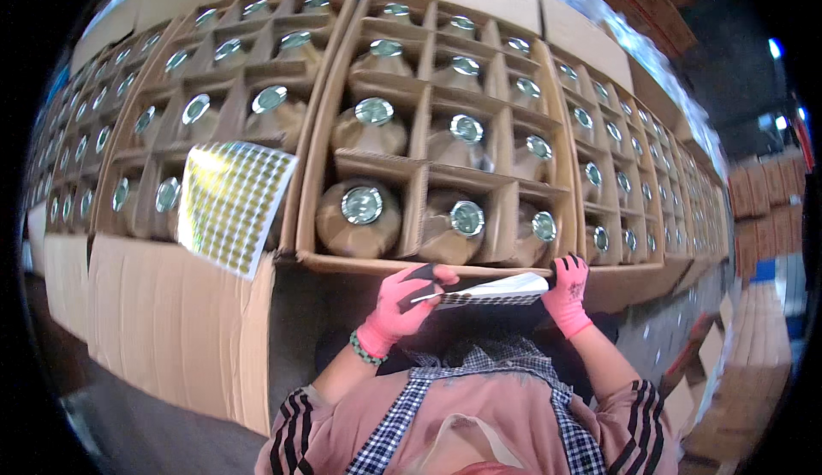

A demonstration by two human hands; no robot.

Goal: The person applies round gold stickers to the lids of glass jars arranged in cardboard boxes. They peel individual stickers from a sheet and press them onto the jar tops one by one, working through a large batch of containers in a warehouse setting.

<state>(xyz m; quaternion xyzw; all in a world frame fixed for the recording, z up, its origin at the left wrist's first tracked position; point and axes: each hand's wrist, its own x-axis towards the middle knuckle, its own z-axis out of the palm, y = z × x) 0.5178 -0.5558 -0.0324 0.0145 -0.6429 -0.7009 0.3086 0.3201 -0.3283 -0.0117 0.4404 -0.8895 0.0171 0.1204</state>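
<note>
My left hand [401, 305], in a pink glove with dark fingertips, is closed on the left end of a white sheet of round gold stickers [501, 290]. The sheet bows upward and is seen nearly edge-on. At its other end is my right hand [568, 297], gloved alike, fingers bent by the carton's near edge; its grip on the sheet is partly hidden. Just beyond both hands stands an open cardboard carton [385, 264] with dividers. Each visible compartment holds a bottle [362, 218] with a shiny round top.
A second sticker sheet [235, 205] lies over bottles in the left carton [180, 321], whose flap hangs down. More divided cartons of bottles [599, 237] run off to both sides. Clear plastic wrapping [634, 43] lies behind them. Stacked brown boxes [765, 188] stand far right.
</note>
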